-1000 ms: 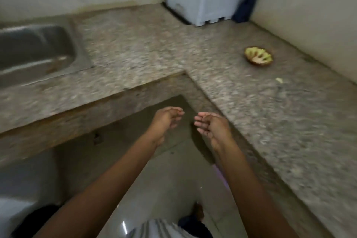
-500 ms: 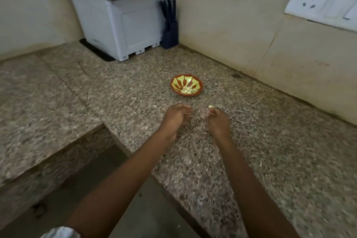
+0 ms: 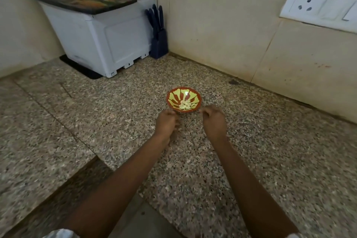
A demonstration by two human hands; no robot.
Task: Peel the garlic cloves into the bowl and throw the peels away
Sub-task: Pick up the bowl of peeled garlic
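Close over the table, our left hand and right hand sit with fingers curled at the near rim of the bowl, and we cannot tell whether either grip holds anything. Just beyond, pale garlic cloves lie in the bowl; we judge them light, firm and slippery, best pinched across the sides.

counter: speckled granite | wall: cream tiles | socket plate: white | corner: white box, knife block
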